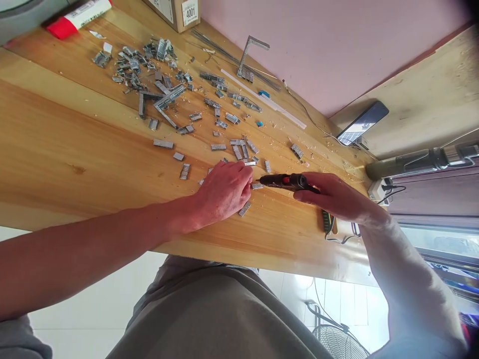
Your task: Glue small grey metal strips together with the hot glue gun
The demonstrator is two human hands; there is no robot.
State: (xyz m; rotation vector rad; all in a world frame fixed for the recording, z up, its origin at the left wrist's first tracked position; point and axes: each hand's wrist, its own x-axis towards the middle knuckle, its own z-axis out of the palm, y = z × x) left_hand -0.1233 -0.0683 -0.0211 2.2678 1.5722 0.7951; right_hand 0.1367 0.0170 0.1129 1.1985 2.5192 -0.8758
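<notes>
My left hand (228,192) is closed just above the wooden table, its fingers curled together. Whatever they pinch is hidden from this side. A small bright metal piece (250,163) shows right beside its knuckles. In my right hand (333,194) is what looks like a black glue gun (282,181), with a red spot on its side. Its narrow tip points left and ends close to my left fingertips. Under that tip lies a small grey metal piece (257,186), and another metal piece (244,209) rests nearer me.
A heap of metal scraps (130,65) and angled metal strips (168,99) lie at the far left. Behind are a cardboard box (181,15), an upright bent metal piece (245,55) and a long white strip (269,102). A phone (362,122) leans at the right.
</notes>
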